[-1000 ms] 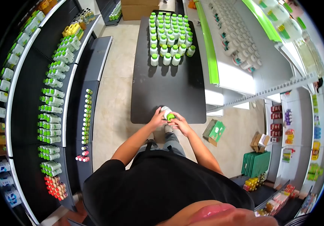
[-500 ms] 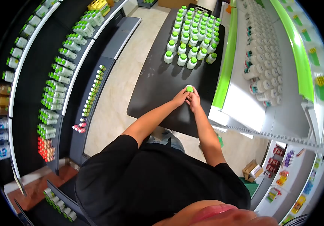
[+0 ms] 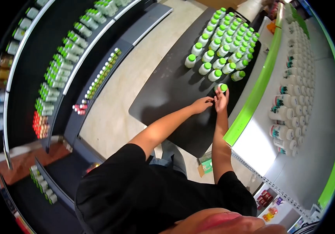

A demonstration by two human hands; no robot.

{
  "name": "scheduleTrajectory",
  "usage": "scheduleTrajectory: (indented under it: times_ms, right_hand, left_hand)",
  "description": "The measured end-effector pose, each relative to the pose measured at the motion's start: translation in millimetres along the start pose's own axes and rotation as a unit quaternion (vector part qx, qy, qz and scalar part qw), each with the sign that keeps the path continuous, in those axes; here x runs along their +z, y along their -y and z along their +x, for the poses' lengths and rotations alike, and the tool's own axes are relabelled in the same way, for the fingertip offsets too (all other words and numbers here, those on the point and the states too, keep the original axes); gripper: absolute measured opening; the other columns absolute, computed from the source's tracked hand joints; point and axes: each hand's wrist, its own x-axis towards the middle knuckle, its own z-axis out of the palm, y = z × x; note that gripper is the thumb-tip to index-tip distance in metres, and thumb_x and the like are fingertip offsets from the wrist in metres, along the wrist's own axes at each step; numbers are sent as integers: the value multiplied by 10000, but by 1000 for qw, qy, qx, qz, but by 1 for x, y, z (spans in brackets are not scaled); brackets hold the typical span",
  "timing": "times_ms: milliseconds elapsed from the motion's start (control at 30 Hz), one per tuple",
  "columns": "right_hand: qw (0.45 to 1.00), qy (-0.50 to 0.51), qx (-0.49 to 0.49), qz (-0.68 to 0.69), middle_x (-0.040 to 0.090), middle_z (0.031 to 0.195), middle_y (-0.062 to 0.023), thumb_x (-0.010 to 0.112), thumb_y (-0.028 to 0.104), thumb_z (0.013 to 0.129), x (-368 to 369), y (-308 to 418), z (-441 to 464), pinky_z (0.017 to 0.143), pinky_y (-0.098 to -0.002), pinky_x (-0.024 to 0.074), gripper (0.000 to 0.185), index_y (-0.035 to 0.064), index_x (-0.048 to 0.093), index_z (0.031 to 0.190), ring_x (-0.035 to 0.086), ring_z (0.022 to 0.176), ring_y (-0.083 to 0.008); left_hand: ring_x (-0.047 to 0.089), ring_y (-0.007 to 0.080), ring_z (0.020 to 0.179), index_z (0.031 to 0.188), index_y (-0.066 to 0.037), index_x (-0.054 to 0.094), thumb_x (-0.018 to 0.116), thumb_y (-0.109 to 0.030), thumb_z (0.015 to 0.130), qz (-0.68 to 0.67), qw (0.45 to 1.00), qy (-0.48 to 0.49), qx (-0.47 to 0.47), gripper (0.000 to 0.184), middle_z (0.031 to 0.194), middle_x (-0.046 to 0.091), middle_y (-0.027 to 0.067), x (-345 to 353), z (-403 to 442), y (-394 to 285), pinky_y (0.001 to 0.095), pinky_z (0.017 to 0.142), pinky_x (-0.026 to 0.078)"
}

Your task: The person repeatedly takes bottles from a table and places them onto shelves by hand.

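Note:
My right hand is closed around a white bottle with a green cap, held near the front of the bottle group. The bottle's cap faces up toward me, and the fingers hide part of its body. Just left of it, over the dark table, is my left hand. Its fingers are loosely bent and slightly apart, close to the right wrist, with nothing visible in them. Beyond both hands, many matching green-capped bottles stand upright in rows on the dark table.
A shelf with a green edge strip runs along the table's right side, bearing white jars. To the left, dark shelves hold green-capped bottles and a row of small bottles. A cardboard box lies on the floor.
The view has turned, and things on the table appear further right. My left hand has come away from the bottle; the right hand now holds it alone, closer to the standing rows.

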Motion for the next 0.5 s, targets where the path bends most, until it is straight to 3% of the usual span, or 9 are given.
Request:
scheduleTrajectory:
  times_ms: [67,133,233,333,400,467,500]
  right_hand:
    - [999,34,-3,8,639,1058,33,655,155,886,-8,-1,22,792,-328,381,630,255,321,1410,592,946,-103]
    - [999,34,-8,25,633,1134,0,581,111,910,-14,-3,41,851,-397,393,635,256,259,1438,599,975,-141]
    - [998,32,-26,54,604,1191,-40,587,106,914,-13,-1,57,972,-487,374,665,251,226,1454,593,1028,-192]
    - [997,40,-49,39,515,1358,-86,607,159,914,-2,6,52,1024,-493,343,741,259,151,1489,542,1162,-248]
    - [997,-7,-74,37,543,1296,-85,604,141,895,8,3,42,966,-470,392,791,280,106,1494,563,1124,-241]
    - [991,-123,-42,-12,580,1165,-80,585,129,865,4,-13,28,795,-392,463,819,285,81,1491,609,964,-206]
    - [989,-139,-40,-20,593,984,-53,555,138,850,4,-27,15,578,-293,422,817,270,63,1490,599,750,-154]
  left_hand:
    - [601,164,842,1210,-19,577,592,-214,902,-141,987,15,-78,364,995,645,95,-19,-45,26,293,797,475]
    - [575,109,770,1192,-29,584,595,-185,902,-161,978,-26,-134,330,952,642,65,-34,-108,66,260,739,479]
    - [577,128,712,1184,-37,582,560,-158,909,-165,958,-101,-210,301,930,654,76,-50,-222,123,276,673,484]
    - [592,138,711,1180,-75,595,599,-202,881,-115,942,-139,-285,325,894,656,73,-68,-340,169,294,660,496]
    - [640,200,784,1130,-79,631,614,-265,860,16,929,-131,-346,328,934,679,111,-84,-411,172,334,728,516]
    - [661,294,894,1069,-78,665,600,-308,853,126,896,-145,-400,322,1018,686,159,-96,-469,169,380,818,518]
    - [646,328,947,1052,-78,672,588,-330,855,145,871,-163,-440,331,1062,675,168,-99,-495,176,395,852,510]
